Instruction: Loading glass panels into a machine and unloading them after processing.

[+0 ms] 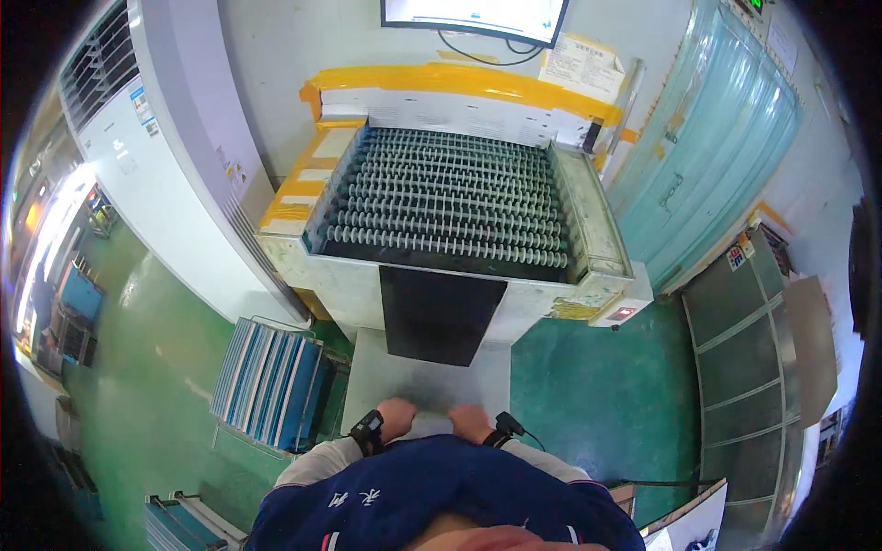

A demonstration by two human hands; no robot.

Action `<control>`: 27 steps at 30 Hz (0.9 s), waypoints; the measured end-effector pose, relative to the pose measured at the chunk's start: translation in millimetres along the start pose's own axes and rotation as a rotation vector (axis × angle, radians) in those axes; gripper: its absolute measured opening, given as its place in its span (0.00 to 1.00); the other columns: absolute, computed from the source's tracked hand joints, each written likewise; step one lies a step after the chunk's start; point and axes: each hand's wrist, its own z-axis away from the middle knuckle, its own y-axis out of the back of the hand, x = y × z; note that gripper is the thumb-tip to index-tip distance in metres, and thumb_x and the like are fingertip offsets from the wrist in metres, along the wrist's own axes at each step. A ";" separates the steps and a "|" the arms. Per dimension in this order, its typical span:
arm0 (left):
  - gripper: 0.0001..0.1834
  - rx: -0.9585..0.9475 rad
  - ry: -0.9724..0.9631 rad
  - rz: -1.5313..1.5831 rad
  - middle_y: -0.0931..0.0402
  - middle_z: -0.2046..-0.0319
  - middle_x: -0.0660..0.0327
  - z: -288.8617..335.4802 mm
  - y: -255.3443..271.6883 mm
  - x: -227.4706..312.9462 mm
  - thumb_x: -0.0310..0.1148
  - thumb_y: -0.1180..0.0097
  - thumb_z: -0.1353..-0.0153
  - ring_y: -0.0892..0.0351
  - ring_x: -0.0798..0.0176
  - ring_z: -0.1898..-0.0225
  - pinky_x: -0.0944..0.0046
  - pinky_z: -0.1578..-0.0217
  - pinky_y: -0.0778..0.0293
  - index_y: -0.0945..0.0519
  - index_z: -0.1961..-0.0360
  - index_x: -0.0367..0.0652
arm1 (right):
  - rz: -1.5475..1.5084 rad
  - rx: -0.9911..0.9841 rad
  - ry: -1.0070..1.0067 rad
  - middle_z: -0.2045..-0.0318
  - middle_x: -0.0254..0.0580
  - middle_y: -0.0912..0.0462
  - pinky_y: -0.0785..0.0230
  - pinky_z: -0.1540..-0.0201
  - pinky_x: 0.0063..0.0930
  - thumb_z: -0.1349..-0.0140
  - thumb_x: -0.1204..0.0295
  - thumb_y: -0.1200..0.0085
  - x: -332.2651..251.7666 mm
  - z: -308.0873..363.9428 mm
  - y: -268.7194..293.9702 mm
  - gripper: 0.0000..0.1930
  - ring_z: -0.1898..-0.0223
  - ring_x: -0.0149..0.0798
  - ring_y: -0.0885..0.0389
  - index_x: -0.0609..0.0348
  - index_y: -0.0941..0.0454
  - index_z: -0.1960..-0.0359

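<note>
Close to my body, my left hand (397,420) is closed, its knuckles up and its fingertips turned out of sight. My right hand (470,423) is closed in much the same way, a short gap to its right. Both hands are over the near end of a flat grey surface (427,375); whether they touch or grip it I cannot tell. Each wrist wears a black strap with a small device. Beyond that surface stands a pale machine with rows of disc rollers (450,197) in its open bed. A black panel (439,312) hangs down its front.
To the left, a wire rack (271,386) carries several blue and white panels beside a tall white cabinet unit (175,165). Clear plastic strip curtains (707,138) hang at the right, above a grey metal cabinet (744,367). A screen (473,14) is on the far wall.
</note>
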 end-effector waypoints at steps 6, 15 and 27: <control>0.10 0.083 -0.102 0.042 0.21 0.70 0.48 -12.1 -8.4 -11.3 0.30 0.52 0.54 0.21 0.43 0.65 0.48 0.64 0.25 0.20 0.74 0.39 | 0.074 -0.058 -0.079 0.75 0.47 0.20 0.28 0.68 0.47 0.56 0.70 0.47 -0.9 -3.4 1.4 0.06 0.70 0.52 0.20 0.55 0.20 0.76; 0.10 0.000 -0.098 0.064 0.21 0.67 0.47 -21.5 -10.7 -20.7 0.30 0.52 0.51 0.21 0.44 0.62 0.49 0.63 0.25 0.20 0.70 0.40 | 0.095 0.063 -0.064 0.73 0.44 0.20 0.28 0.67 0.46 0.56 0.70 0.47 -6.7 -4.5 5.9 0.06 0.68 0.51 0.21 0.55 0.21 0.77; 0.10 0.081 -0.110 0.097 0.22 0.68 0.49 -28.4 -3.3 -22.1 0.32 0.53 0.48 0.22 0.44 0.66 0.49 0.63 0.25 0.20 0.70 0.41 | 0.078 0.177 -0.156 0.74 0.46 0.22 0.29 0.68 0.45 0.55 0.71 0.49 -8.4 -11.7 7.2 0.05 0.70 0.51 0.22 0.57 0.22 0.79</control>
